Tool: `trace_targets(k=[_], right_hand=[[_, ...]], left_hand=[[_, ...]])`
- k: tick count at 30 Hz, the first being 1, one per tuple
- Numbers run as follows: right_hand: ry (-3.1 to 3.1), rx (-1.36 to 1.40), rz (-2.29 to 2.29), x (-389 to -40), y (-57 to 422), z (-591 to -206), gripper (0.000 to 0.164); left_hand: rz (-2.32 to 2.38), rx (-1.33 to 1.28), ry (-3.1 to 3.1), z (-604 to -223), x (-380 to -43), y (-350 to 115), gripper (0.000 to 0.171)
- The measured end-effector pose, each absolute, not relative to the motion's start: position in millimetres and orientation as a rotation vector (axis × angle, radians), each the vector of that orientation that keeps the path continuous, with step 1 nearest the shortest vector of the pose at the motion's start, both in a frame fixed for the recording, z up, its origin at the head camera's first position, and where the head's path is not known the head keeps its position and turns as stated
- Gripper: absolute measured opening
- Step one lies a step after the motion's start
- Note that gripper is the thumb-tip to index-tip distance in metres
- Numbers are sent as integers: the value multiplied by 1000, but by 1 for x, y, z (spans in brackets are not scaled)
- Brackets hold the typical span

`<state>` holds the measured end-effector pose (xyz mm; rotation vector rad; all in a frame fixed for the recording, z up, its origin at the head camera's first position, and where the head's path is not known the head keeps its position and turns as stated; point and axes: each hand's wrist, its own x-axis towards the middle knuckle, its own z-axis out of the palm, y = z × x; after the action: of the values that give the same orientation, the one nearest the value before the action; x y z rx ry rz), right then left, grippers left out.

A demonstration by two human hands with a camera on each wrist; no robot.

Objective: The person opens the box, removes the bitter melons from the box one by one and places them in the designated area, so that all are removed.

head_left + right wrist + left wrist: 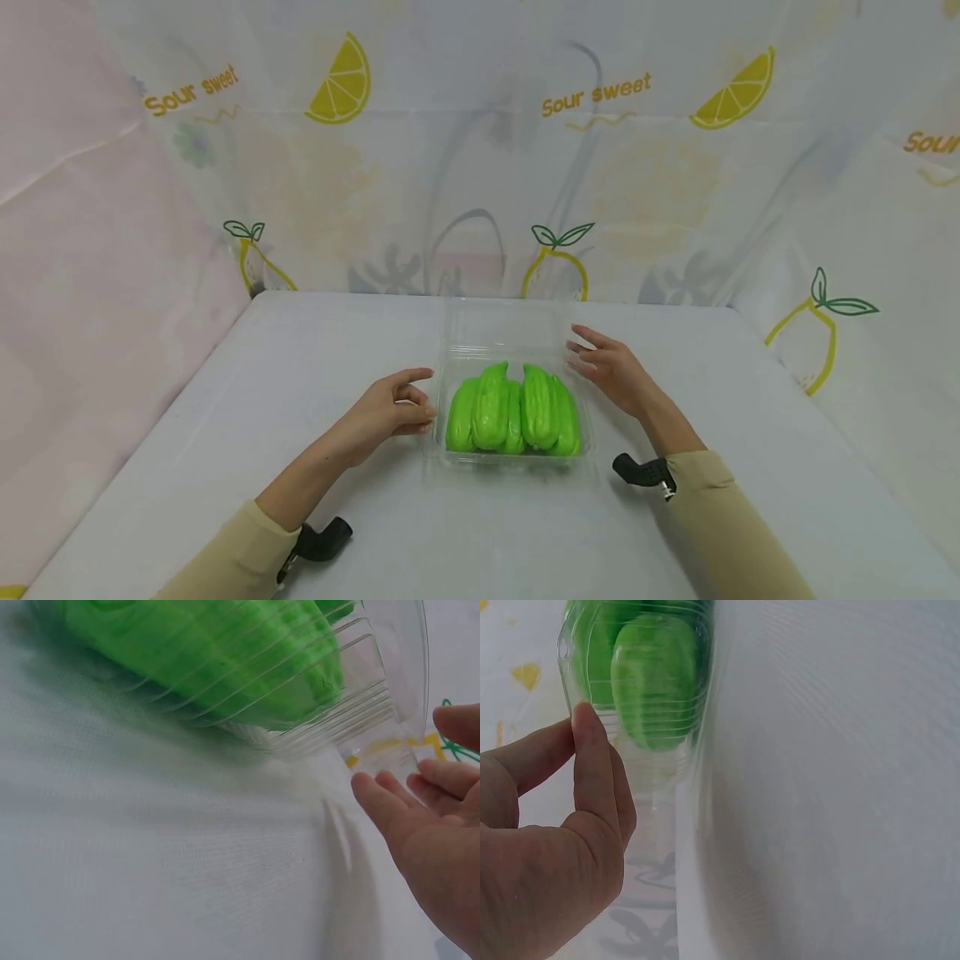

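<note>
A clear plastic clamshell box [513, 454] of green vegetables [513, 410] sits on the surface [225, 400] between both hands. The left hand [390, 410], fingers loosely curled, touches its left wall. The right hand [611, 367], fingers spread, is at its right rim; contact is unclear. The open lid [502, 325] is barely visible.

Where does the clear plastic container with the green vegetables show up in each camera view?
Head: clear container at table centre, between both hands, lid open behind.
Left wrist: top left, beside the left hand's fingers.
Right wrist: across the top, left of the right hand's fingers.
Shared landmark: the green vegetables inside.
</note>
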<state>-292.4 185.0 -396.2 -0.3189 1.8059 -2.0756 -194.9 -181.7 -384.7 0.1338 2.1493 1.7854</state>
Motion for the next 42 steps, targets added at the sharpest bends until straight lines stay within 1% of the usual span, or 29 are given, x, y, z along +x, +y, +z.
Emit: trace_targets(k=[8,18,26,35,42], right_hand=[[1787,-299,-2086,-293,185,-404,62],[1774,-317,-2091,-290,186,-408,63],[1782,-310,-2068,-290,186,-410,68],[1945,-298,-2021,-285,192,-409,65],[1987,-293,-2083,-278,195,-402,63]], left_hand=[[1792,129,2137,-385,-194,-181,71],[1803,165,2100,-387,-194,-183,60],[1805,149,2096,-389,-196,-183,54],[1790,127,2105,-388,-196,-182,51],[1798,135,2087,-387,-194,-182,51]])
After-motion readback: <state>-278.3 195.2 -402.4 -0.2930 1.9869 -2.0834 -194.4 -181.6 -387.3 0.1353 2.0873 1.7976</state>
